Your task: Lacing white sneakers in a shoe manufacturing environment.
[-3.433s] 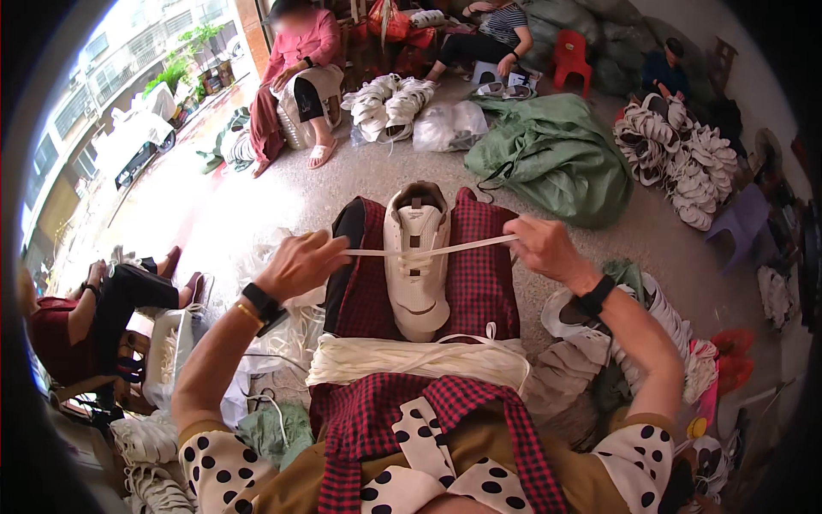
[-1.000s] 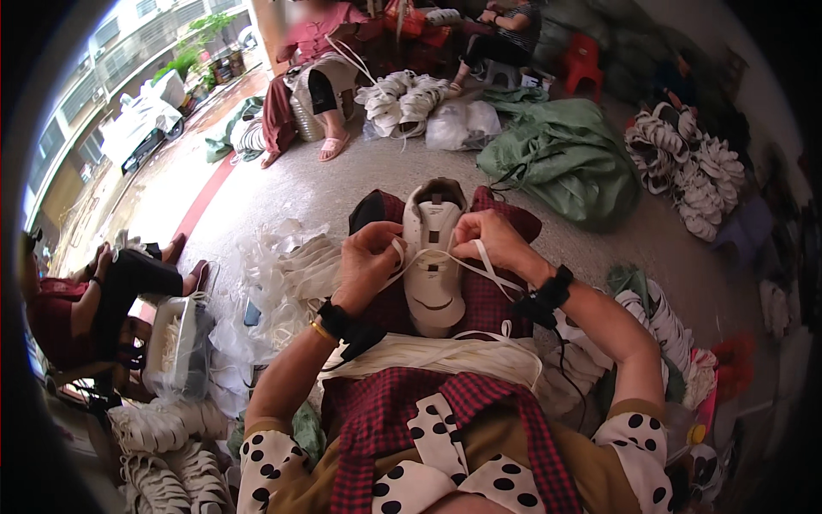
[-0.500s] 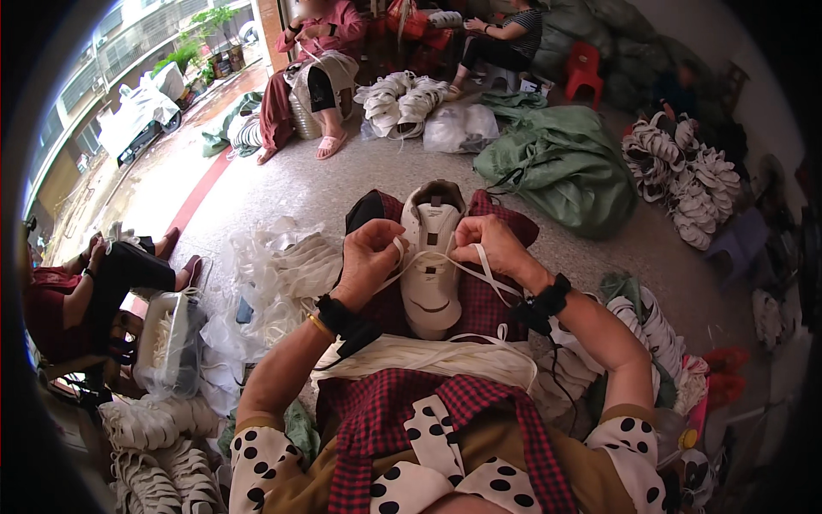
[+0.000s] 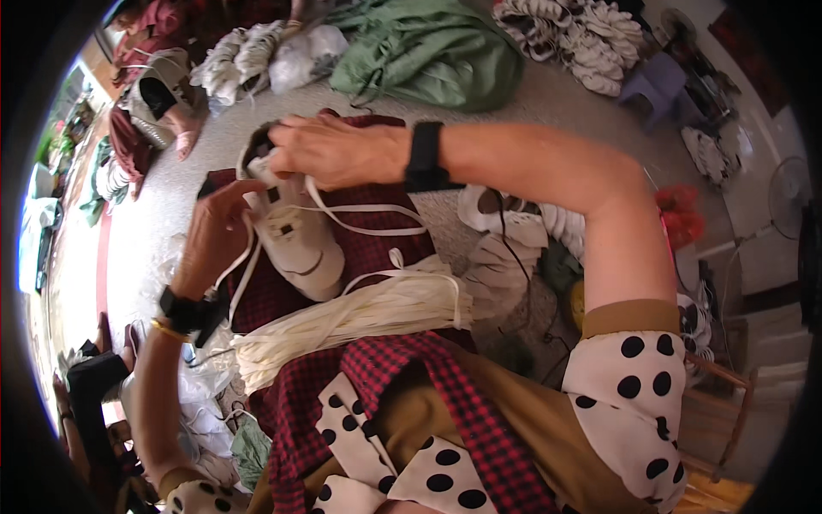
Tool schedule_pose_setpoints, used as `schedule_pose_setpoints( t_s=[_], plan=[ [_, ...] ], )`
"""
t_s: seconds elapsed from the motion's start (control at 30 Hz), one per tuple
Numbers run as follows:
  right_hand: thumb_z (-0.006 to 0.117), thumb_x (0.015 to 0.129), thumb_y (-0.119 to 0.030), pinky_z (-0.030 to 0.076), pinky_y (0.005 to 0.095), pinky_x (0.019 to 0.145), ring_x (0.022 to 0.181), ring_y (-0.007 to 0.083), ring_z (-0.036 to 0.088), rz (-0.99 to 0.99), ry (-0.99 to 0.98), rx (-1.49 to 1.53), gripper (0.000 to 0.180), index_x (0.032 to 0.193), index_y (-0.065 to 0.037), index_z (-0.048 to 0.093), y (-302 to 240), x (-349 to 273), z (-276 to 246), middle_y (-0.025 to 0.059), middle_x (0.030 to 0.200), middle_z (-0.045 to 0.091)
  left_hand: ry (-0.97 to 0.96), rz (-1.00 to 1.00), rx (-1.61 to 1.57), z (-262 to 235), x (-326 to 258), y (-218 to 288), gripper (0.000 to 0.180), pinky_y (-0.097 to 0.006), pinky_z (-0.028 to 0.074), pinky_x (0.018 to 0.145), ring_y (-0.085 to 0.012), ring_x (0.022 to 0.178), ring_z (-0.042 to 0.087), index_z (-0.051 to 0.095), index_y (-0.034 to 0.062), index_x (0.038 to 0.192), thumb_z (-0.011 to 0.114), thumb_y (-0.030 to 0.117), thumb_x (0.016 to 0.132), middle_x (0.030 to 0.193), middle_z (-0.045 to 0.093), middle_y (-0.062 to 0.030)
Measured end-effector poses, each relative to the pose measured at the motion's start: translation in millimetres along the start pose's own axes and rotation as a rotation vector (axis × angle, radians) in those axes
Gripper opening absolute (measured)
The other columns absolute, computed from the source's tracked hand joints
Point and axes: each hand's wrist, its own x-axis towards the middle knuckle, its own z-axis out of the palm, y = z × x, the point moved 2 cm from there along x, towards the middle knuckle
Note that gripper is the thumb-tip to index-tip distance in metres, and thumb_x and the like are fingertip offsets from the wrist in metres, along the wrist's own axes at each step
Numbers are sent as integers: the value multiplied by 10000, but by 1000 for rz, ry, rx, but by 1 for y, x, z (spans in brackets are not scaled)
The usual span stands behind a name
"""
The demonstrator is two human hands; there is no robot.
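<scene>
A white sneaker lies on my lap, toe toward me, its collar pointing away. My right hand reaches across over the collar and tongue with fingers curled; a white shoelace runs out beneath it and loops to the right. What its fingertips do is hidden by the hand itself. My left hand grips the sneaker's left side near the eyelets, fingers partly hidden, and loose lace hangs beside it. A bundle of cream laces lies across my lap, nearer to me, on the red checked apron.
Green sacking and piles of white shoe parts lie on the floor ahead. More shoe parts are at my right, near a purple stool. Another person sits at the far left.
The view has turned right. My right hand has moved from beside the sneaker to over its collar, and the lace now trails in a loop to the right. The sneaker now tilts.
</scene>
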Motion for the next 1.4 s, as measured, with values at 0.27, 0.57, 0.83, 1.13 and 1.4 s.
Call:
schedule_pose_setpoints(
  t_s=[0.27, 0.57, 0.83, 1.13, 1.4],
  plan=[
    [622, 782, -95, 534, 363, 772, 1018, 246, 540, -179, -229, -196, 107, 823, -89, 720, 2, 13, 9, 41, 937, 636, -350, 427, 385, -16, 36, 19, 177, -412, 476, 850, -336, 983, 541, 609, 12, 844, 664, -65, 694, 945, 506, -116],
    [628, 828, -263, 520, 399, 638, 704, 298, 634, 248, -924, 302, 255, 872, -28, 718, 50, 68, 46, 154, 783, 693, -752, 467, 219, -23, 67, -45, 117, -382, 478, 872, -274, 949, 585, 696, 91, 904, 657, 161, 820, 967, 621, -94],
    [620, 864, -261, 548, 401, 755, 861, 287, 667, -185, -892, 79, 246, 1002, -91, 732, 28, 57, 9, 145, 944, 689, -514, 8, 482, 1, 53, -3, 305, -415, 555, 703, -307, 805, 686, 685, 50, 904, 721, 289, 718, 827, 667, -138],
    [734, 733, -209, 549, 410, 715, 744, 332, 694, 320, -561, 228, 257, 827, 24, 678, 29, 26, 4, 198, 768, 687, 44, 123, 223, 37, 20, 55, 161, -443, 541, 686, -314, 832, 664, 664, 9, 838, 677, 101, 706, 907, 631, -163],
    [581, 884, -166, 463, 348, 548, 577, 155, 590, 572, -60, 506, 183, 899, -14, 681, 47, 23, 23, 10, 721, 680, 340, 41, -540, -9, 17, 21, 174, -296, 455, 576, -97, 627, 520, 639, -7, 1001, 552, 126, 931, 693, 560, -69]
  ],
)
